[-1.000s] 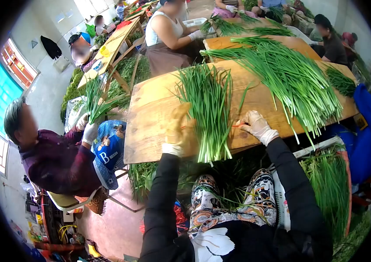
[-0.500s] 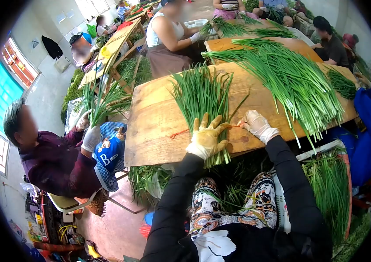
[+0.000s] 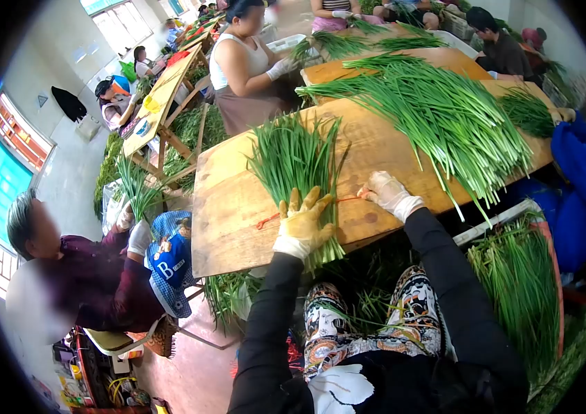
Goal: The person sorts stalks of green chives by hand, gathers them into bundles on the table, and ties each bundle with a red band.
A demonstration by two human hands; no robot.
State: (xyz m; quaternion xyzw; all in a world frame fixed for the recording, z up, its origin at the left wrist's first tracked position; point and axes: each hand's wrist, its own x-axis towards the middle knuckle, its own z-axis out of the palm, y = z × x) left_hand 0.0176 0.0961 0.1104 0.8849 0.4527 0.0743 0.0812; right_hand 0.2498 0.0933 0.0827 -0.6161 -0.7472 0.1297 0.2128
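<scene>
A bunch of garlic chives (image 3: 291,155) lies on the wooden table (image 3: 227,228), its leafy ends away from me and its stem ends (image 3: 324,255) over the near edge. My left hand (image 3: 303,224), in a yellowish glove, rests on the stems with its fingers spread. A thin red tie (image 3: 347,199) passes crosswise at the bunch, its left end showing left of my left hand. To the right of the bunch, my gloved right hand (image 3: 391,193) is closed on the tie's other end. Whether the tie runs under the bunch is hidden.
A large pile of chives (image 3: 445,124) covers the table's right part, with a smaller bunch (image 3: 526,114) beyond. More chives fill a crate (image 3: 521,290) at my right. A co-worker (image 3: 93,276) sits at left holding chives (image 3: 138,190). Another person (image 3: 245,62) sits across the table.
The view has shifted slightly, so the scene sits further left. My left hand still lies on the bunch and my right hand still grips the tie, both almost unmoved on the table.
</scene>
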